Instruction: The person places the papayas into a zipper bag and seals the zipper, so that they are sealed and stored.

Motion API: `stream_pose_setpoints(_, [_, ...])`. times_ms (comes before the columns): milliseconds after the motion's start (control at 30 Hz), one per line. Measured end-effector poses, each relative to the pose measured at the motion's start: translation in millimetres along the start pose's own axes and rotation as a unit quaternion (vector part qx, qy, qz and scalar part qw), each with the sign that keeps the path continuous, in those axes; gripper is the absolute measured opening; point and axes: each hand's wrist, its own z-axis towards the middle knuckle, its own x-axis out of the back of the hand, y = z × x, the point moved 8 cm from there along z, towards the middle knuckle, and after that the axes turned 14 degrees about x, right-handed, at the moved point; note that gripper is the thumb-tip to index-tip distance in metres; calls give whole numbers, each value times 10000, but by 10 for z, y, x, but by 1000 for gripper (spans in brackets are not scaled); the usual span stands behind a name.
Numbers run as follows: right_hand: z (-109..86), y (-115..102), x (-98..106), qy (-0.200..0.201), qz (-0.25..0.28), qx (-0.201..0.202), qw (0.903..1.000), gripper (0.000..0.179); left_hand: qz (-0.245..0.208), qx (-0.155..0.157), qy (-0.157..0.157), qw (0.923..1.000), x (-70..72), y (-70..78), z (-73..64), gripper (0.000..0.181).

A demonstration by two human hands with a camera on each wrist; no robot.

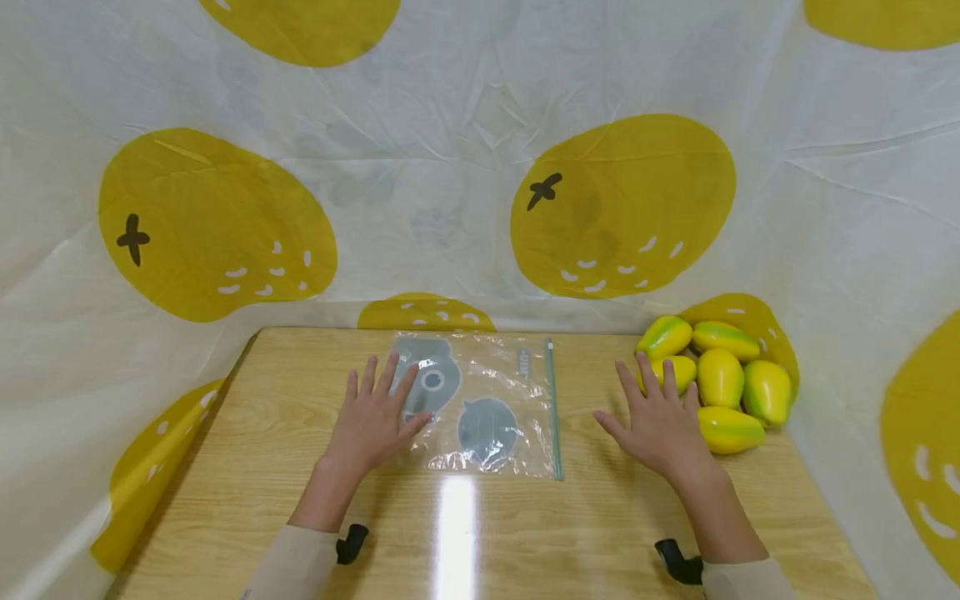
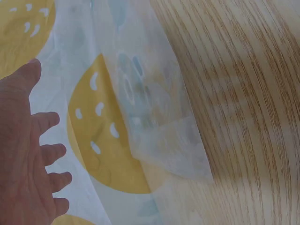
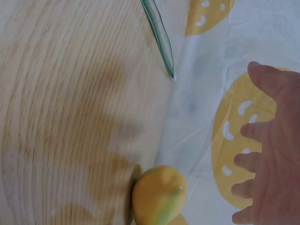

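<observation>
A clear zip bag (image 1: pixel 498 392) with grey-blue printed shapes and a green zip edge lies flat on the wooden table. My left hand (image 1: pixel 372 421), fingers spread, is over the bag's left side and holds nothing. At the right, my right hand (image 1: pixel 660 421) is spread just left of a group of yellow-green mangoes (image 1: pixel 722 379), overlapping the nearest one in the head view. One mango (image 3: pixel 159 194) shows at the bottom of the right wrist view, apart from the hand. In the left wrist view the translucent bag (image 2: pixel 164 136) lies to the right of the hand.
The wooden table (image 1: pixel 225 500) has a bright light reflection near its front middle. Behind and beside it hangs a white cloth (image 1: pixel 420 208) printed with large yellow fruit. Each wrist wears a black strap piece, such as the left strap (image 1: pixel 352 543).
</observation>
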Motion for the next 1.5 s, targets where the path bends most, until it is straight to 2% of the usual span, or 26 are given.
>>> stream_pose_setpoints(333, [16,-4,-35,-67,-47,-10,10000,89,-76,15,84,9999,-9,-23,-3,76])
stream_pose_setpoints(600, [45,-27,-30,-35,-131,172,9998,88,18,-11,29,10000,-14,-32,-5,77])
stream_pose_setpoints(967, [82,-45,-67,-70,-158,552,9983,85,120,-198,68,9997,1,40,23,77])
stream_pose_setpoints(1233, [96,-72,-239,-36,-473,901,9948,82,1,-308,-135,9994,-89,96,36,77])
stream_pose_setpoints(1500, [149,-103,-290,-23,-378,1154,9926,78,-100,-571,-76,9983,-193,197,58,76])
